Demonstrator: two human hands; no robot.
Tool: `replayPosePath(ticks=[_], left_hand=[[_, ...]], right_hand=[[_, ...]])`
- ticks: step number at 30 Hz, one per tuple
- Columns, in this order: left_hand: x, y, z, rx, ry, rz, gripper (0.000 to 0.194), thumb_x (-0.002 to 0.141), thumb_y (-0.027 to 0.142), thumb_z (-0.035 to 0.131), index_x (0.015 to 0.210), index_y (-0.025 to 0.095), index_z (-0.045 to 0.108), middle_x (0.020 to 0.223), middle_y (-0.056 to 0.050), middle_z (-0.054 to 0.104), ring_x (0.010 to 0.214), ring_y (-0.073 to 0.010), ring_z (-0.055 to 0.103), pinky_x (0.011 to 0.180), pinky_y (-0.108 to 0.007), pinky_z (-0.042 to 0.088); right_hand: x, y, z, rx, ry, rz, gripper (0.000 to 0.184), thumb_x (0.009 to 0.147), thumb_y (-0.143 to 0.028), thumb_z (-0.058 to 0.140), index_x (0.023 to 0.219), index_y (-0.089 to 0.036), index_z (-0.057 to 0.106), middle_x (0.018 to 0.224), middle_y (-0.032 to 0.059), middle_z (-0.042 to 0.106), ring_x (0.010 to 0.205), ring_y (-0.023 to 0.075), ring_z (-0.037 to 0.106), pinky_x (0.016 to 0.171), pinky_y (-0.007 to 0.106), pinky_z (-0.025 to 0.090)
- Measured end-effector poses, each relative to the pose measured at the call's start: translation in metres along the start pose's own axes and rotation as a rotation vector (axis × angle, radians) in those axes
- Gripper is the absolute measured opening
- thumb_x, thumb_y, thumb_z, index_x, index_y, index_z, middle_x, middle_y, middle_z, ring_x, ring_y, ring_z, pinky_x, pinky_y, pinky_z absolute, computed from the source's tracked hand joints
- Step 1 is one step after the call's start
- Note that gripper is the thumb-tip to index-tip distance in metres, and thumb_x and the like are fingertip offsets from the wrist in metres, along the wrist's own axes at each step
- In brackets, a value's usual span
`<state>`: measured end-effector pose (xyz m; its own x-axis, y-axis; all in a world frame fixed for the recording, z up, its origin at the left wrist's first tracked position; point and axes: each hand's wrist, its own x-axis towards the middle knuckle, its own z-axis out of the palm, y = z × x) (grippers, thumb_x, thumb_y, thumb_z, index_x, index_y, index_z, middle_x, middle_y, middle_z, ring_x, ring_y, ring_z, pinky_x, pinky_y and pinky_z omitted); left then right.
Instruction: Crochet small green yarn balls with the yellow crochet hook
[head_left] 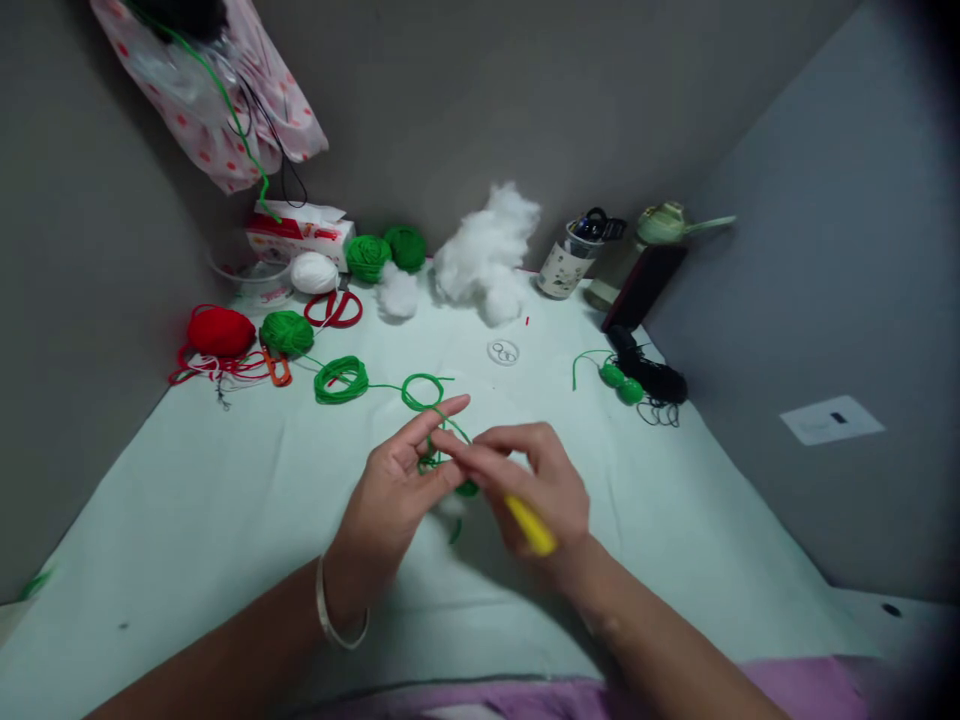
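My left hand (394, 490) is closed by thumb and fingers on a small green crochet piece (466, 489), mostly hidden behind the fingertips. Green yarn (450, 420) runs over its raised index finger. In my right hand (540, 475) is a crochet hook with a yellow handle (531, 527), blurred by motion; the hook's tip is hidden where both hands meet. A short green yarn tail (455, 531) hangs below the piece. Just beyond the fingers lie a loose yarn loop (422, 392) and a coil of green yarn (341, 380) joined to it.
Left stand red yarn (221, 331), a green ball (286, 332), red scissors (334, 309) and an orange clip (275, 367). White stuffing (484, 255) sits at the back, near a cup (566, 268). Black yarn (652, 380) and green crocheted balls (621, 382) lie right. Grey walls enclose the table.
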<state>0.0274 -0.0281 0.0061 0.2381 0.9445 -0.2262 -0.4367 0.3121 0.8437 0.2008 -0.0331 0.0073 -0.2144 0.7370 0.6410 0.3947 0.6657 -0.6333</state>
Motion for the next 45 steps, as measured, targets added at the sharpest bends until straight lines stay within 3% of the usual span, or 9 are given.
replayPosePath(ticks=[3, 7, 12, 16, 19, 22, 27, 32, 45], left_hand=[[0.001, -0.002, 0.003, -0.089, -0.074, -0.104, 0.057, 0.084, 0.029, 0.086, 0.138, 0.022, 0.07, 0.088, -0.001, 0.072, 0.088, -0.0166, 0.062, 0.087, -0.028, 0.046], [0.009, 0.007, -0.004, -0.128, -0.137, -0.225, 0.043, 0.085, 0.027, 0.085, 0.126, 0.019, 0.077, 0.085, -0.003, 0.071, 0.085, -0.0171, 0.063, 0.078, -0.026, 0.045], [0.008, 0.008, -0.006, -0.039, -0.076, -0.101, 0.045, 0.081, 0.025, 0.087, 0.125, 0.02, 0.078, 0.083, -0.002, 0.07, 0.077, -0.0154, 0.06, 0.075, -0.027, 0.045], [0.002, -0.004, 0.003, -0.005, 0.034, 0.002, 0.061, 0.079, 0.025, 0.089, 0.137, 0.021, 0.071, 0.09, -0.001, 0.073, 0.089, -0.0175, 0.065, 0.085, -0.028, 0.048], [0.001, -0.006, 0.005, -0.104, -0.05, -0.121, 0.059, 0.082, 0.028, 0.087, 0.137, 0.019, 0.07, 0.092, -0.003, 0.076, 0.092, -0.0184, 0.067, 0.088, -0.029, 0.049], [0.005, 0.001, 0.001, -0.174, -0.117, -0.222, 0.05, 0.083, 0.025, 0.086, 0.13, 0.018, 0.074, 0.087, -0.004, 0.075, 0.089, -0.0177, 0.068, 0.085, -0.027, 0.05], [0.008, 0.01, -0.007, -0.146, -0.13, -0.193, 0.042, 0.081, 0.022, 0.088, 0.121, 0.019, 0.079, 0.086, -0.004, 0.074, 0.093, -0.0192, 0.071, 0.081, -0.025, 0.049], [0.008, 0.009, -0.002, -0.125, -0.112, -0.169, 0.042, 0.077, 0.022, 0.091, 0.118, 0.019, 0.08, 0.082, -0.002, 0.074, 0.086, -0.0197, 0.072, 0.083, -0.03, 0.05], [0.005, 0.008, 0.0, -0.147, -0.14, -0.199, 0.069, 0.077, 0.025, 0.092, 0.14, 0.018, 0.064, 0.083, 0.0, 0.07, 0.077, -0.0123, 0.062, 0.077, -0.025, 0.047]], right_hand=[[-0.003, -0.002, 0.001, -0.134, 0.02, -0.166, 0.036, 0.095, -0.009, 0.066, 0.124, -0.025, 0.078, 0.104, 0.011, 0.077, 0.095, 0.0245, 0.072, 0.078, 0.038, 0.06], [0.002, 0.004, -0.013, 0.212, 0.083, 0.114, 0.027, 0.1, -0.015, 0.06, 0.112, -0.027, 0.081, 0.091, 0.0068, 0.075, 0.083, 0.0215, 0.069, 0.07, 0.036, 0.057], [0.008, 0.007, -0.015, 0.475, 0.069, 0.278, 0.021, 0.102, -0.024, 0.062, 0.102, -0.027, 0.082, 0.086, 0.0049, 0.071, 0.073, 0.0178, 0.065, 0.065, 0.034, 0.055], [0.001, 0.003, 0.0, -0.028, -0.02, -0.008, 0.03, 0.097, -0.011, 0.065, 0.12, -0.026, 0.079, 0.1, 0.0093, 0.076, 0.089, 0.0217, 0.07, 0.075, 0.036, 0.059], [-0.003, 0.002, 0.002, -0.19, 0.019, -0.195, 0.038, 0.094, -0.007, 0.065, 0.126, -0.024, 0.076, 0.104, 0.0118, 0.077, 0.093, 0.0238, 0.07, 0.078, 0.038, 0.06], [0.001, 0.003, -0.009, 0.07, 0.051, -0.024, 0.031, 0.098, -0.01, 0.06, 0.118, -0.026, 0.078, 0.094, 0.008, 0.077, 0.084, 0.0214, 0.069, 0.071, 0.037, 0.058], [0.012, 0.005, -0.019, 0.547, 0.128, 0.341, 0.016, 0.098, -0.031, 0.068, 0.095, -0.024, 0.083, 0.078, 0.0056, 0.072, 0.07, 0.0189, 0.065, 0.059, 0.032, 0.053], [0.015, 0.006, -0.014, 0.729, 0.123, 0.491, 0.017, 0.094, -0.036, 0.074, 0.087, -0.022, 0.082, 0.076, 0.0044, 0.07, 0.066, 0.0155, 0.063, 0.057, 0.029, 0.053], [0.004, -0.006, -0.011, 0.277, -0.042, 0.126, 0.027, 0.099, -0.014, 0.065, 0.116, -0.029, 0.08, 0.096, 0.006, 0.074, 0.089, 0.0191, 0.069, 0.073, 0.034, 0.058]])
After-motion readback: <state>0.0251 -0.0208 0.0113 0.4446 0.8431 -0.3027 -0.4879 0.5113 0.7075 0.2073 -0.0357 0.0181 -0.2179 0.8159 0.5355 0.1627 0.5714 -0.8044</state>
